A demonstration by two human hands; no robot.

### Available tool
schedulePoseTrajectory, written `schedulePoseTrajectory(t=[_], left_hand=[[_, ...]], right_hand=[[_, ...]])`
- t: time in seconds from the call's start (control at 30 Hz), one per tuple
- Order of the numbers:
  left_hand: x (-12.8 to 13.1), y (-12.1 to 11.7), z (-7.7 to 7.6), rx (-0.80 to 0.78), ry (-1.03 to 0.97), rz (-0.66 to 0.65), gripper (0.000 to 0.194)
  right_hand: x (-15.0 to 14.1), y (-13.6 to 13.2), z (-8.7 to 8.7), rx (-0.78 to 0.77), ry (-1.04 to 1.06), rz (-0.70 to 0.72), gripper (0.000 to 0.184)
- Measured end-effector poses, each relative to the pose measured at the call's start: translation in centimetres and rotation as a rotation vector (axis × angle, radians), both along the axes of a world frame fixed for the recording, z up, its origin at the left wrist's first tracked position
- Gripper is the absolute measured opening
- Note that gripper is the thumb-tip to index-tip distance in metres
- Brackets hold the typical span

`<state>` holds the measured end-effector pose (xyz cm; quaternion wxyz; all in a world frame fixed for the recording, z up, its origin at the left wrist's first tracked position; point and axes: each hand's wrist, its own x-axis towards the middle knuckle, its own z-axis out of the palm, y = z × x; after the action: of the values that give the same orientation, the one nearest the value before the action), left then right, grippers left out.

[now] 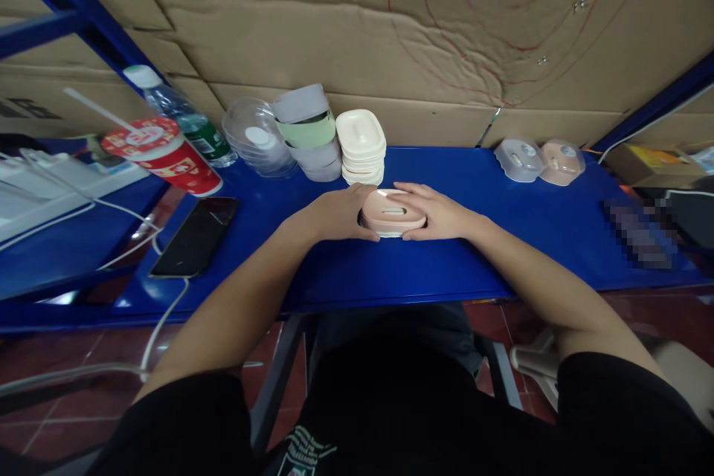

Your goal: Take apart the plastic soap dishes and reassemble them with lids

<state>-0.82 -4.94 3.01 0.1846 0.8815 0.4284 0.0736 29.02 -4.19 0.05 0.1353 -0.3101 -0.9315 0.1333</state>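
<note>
A pink plastic box-like piece (384,220) with rounded corners and a narrow slot on top rests on the blue table (462,268) in front of me. A pale rim shows along its bottom edge. My left hand (343,214) is wrapped round its left side and my right hand (438,214) round its right side, with some fingers over the top. Right behind it stands a stack of cream trays (362,135). Beside that are stacked grey and green shells (309,135) and nested clear plastic covers (253,137).
Two finished-looking boxes, one grey (520,159) and one pink (561,162), sit at the back right. On the left are a red paper cup (178,163) with a straw, a water bottle (193,126) and a phone (196,236) with a cable. Cardboard (312,22) lines the back.
</note>
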Motion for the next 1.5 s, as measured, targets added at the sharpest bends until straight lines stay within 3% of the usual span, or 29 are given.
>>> schedulePoseTrajectory(t=[0.23,0.57,1.0,1.27,1.5], left_hand=[[0.0,-0.3,0.4,0.001,0.074,-0.029,0.107],[0.7,-0.6,-0.2,0.065,0.192,-0.021,0.108],[0.9,-0.8,0.2,0.051,0.257,-0.012,0.109],[0.3,-0.2,0.3,0.016,0.244,0.007,0.116],[0.5,-0.3,0.2,0.021,0.246,-0.009,0.111]], right_hand=[[-0.6,0.0,-0.2,0.117,-0.056,0.102,0.082],[-1.6,-1.1,0.8,0.282,-0.219,0.04,0.075],[-1.1,-0.6,0.0,0.301,-0.155,0.019,0.073],[-0.6,-0.3,0.5,0.239,-0.082,0.036,0.097],[-0.7,-0.1,-0.2,0.254,-0.078,0.044,0.083]])
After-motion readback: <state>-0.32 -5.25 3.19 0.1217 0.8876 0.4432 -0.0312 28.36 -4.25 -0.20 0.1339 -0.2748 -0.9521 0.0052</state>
